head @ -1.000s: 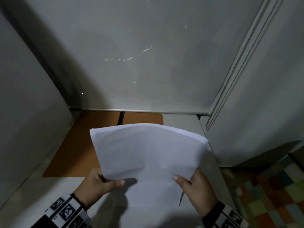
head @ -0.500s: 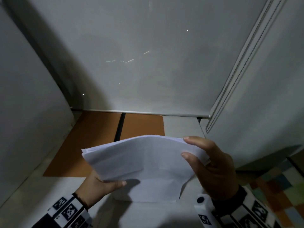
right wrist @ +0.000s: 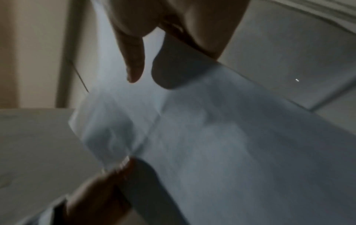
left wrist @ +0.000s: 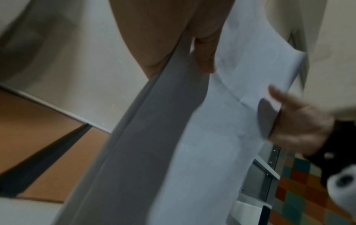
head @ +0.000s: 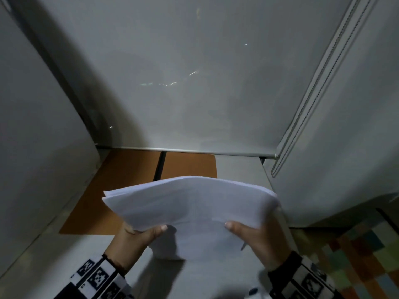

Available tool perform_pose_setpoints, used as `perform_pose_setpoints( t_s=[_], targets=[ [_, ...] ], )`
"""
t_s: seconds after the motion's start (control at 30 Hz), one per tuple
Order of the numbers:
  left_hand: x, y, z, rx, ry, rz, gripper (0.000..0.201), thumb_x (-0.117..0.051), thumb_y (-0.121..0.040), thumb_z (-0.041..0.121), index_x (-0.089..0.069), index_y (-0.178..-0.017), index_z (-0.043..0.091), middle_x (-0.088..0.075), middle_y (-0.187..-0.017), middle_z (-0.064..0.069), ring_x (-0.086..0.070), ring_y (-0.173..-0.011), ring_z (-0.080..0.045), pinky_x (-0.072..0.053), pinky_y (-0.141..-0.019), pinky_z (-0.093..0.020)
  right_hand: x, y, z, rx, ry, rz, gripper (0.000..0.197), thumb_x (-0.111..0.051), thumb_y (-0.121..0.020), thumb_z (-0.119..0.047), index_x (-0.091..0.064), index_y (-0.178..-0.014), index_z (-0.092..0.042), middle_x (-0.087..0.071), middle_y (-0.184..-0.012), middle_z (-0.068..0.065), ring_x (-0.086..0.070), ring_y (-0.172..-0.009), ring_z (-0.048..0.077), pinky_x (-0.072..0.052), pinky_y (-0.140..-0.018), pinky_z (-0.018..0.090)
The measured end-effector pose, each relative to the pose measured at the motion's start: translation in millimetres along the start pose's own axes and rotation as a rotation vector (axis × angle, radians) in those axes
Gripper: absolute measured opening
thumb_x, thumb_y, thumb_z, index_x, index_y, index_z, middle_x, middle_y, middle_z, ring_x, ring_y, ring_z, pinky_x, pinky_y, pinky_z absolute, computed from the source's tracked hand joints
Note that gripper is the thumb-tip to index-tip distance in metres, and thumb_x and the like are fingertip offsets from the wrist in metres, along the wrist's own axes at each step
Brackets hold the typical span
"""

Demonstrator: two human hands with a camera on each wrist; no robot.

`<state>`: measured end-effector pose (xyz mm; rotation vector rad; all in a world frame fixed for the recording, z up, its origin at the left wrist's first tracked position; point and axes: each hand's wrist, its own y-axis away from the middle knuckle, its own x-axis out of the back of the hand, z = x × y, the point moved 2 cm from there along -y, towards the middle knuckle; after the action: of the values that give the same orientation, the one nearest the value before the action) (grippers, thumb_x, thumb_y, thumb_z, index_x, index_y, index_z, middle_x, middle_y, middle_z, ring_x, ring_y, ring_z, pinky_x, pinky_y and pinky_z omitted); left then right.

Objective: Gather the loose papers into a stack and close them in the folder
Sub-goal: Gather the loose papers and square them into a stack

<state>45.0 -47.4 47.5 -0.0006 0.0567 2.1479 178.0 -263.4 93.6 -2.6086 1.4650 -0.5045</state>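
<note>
Both hands grip the paper stack (head: 192,203) at its near edge. Left hand (head: 131,240) pinches the left side, thumb on top, fingers beneath. Right hand (head: 263,242) pinches the right side the same way. Stack is held above the white table (head: 43,266), bowed upward, its far edge sagging. Brown folder (head: 121,184) lies open flat on the table beyond the stack, against the grey back panel (head: 205,83).

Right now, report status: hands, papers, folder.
Left hand and right hand both grip the paper stack, held above the desk. Folder lies open behind it. Nothing in the way.
</note>
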Motion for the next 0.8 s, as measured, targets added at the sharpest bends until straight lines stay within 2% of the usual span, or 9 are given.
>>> perform_pose_setpoints(
  t_s=[0.07,0.13,0.2,0.33,0.47,0.57,0.63,0.73,0.8],
  targets=[
    [-3.9,0.7,10.2,-0.004,-0.003,0.002,0.059,-0.092,-0.032,0.039,-0.065,-0.082,0.024,-0.075,-0.072,0.000,-0.067,-0.078,-0.013,-0.059,-0.067,-0.025,-1.9,3.0,19.4,-0.136,-0.060,0.022,0.051,-0.088,-0.045,-0.036,-0.063,-0.088,-0.030,-0.072,-0.073,-0.024,-0.061,-0.072,-0.019,-0.046,-0.063,0.000],
    [-3.8,1.4,16.1,-0.029,0.017,-0.045,0.071,-0.089,-0.022,0.050,-0.066,-0.084,0.025,-0.077,-0.077,0.005,-0.069,-0.075,-0.007,-0.059,-0.060,-0.025,1.3,-0.3,25.3,-0.164,-0.045,0.037,0.032,-0.082,-0.062,-0.010,-0.063,-0.078,-0.029,-0.070,-0.063,-0.019,-0.060,-0.063,-0.020,-0.044,-0.057,-0.003],
    [-1.6,2.8,16.6,-0.016,0.047,-0.108,0.078,-0.090,-0.015,0.050,-0.068,-0.085,0.022,-0.078,-0.079,0.006,-0.071,-0.073,-0.006,-0.058,-0.056,-0.019,4.0,-3.0,27.1,-0.157,-0.002,0.002,0.036,-0.079,-0.065,-0.001,-0.060,-0.067,-0.032,-0.069,-0.059,-0.028,-0.060,-0.058,-0.018,-0.047,-0.054,0.001],
    [-2.3,7.0,7.1,0.064,0.045,-0.190,0.077,-0.092,-0.014,0.042,-0.069,-0.084,0.022,-0.078,-0.079,0.003,-0.071,-0.074,-0.006,-0.057,-0.057,-0.015,-0.8,4.1,33.8,-0.194,-0.022,-0.046,0.039,-0.076,-0.066,0.004,-0.062,-0.077,-0.030,-0.067,-0.068,-0.038,-0.062,-0.066,-0.018,-0.044,-0.058,-0.003],
    [-10.1,6.5,8.5,0.051,-0.045,-0.040,0.055,-0.091,-0.030,0.042,-0.065,-0.073,0.022,-0.071,-0.067,-0.008,-0.065,-0.069,-0.012,-0.053,-0.051,-0.009,-3.6,5.3,41.3,-0.253,-0.148,-0.004,0.036,-0.076,-0.067,0.005,-0.063,-0.065,-0.028,-0.067,-0.056,-0.033,-0.061,-0.057,-0.017,-0.043,-0.051,-0.003],
    [-13.2,5.6,9.9,0.037,-0.015,0.006,0.042,-0.089,-0.044,0.032,-0.062,-0.075,0.021,-0.070,-0.066,-0.007,-0.064,-0.072,-0.012,-0.054,-0.055,-0.013,-7.8,11.0,62.6,-0.384,-0.145,-0.036,0.024,-0.092,-0.042,-0.018,-0.069,-0.049,-0.021,-0.069,-0.051,-0.023,-0.062,-0.053,-0.013,-0.047,-0.053,0.007],
    [-13.1,5.2,11.3,0.057,-0.026,0.066,0.039,-0.085,-0.056,0.009,-0.055,-0.074,0.027,-0.065,-0.069,0.002,-0.059,-0.075,-0.013,-0.052,-0.064,-0.016,-14.4,21.1,88.3,-0.498,-0.140,-0.062,0.048,-0.090,-0.011,-0.044,-0.073,-0.049,-0.021,-0.070,-0.051,-0.017,-0.063,-0.055,-0.011,-0.050,-0.055,0.011],
    [-9.8,0.6,12.1,0.061,0.012,0.040,0.078,-0.088,-0.012,0.050,-0.058,-0.080,0.026,-0.070,-0.074,0.004,-0.063,-0.075,-0.006,-0.050,-0.058,-0.015,-24.2,31.7,128.6,-0.504,-0.092,-0.054,0.095,-0.077,-0.001,-0.068,-0.069,-0.083,-0.020,-0.071,-0.077,-0.017,-0.064,-0.077,-0.017,-0.049,-0.072,0.004],
    [-7.0,-5.8,15.3,0.028,0.058,0.041,0.089,-0.084,-0.004,0.058,-0.064,-0.084,0.024,-0.073,-0.079,-0.001,-0.066,-0.077,-0.010,-0.054,-0.060,-0.019,-23.5,30.1,138.8,-0.509,-0.095,-0.028,0.095,-0.072,-0.004,-0.075,-0.065,-0.085,-0.026,-0.068,-0.083,-0.018,-0.063,-0.081,-0.018,-0.048,-0.076,0.002]
  ],
)
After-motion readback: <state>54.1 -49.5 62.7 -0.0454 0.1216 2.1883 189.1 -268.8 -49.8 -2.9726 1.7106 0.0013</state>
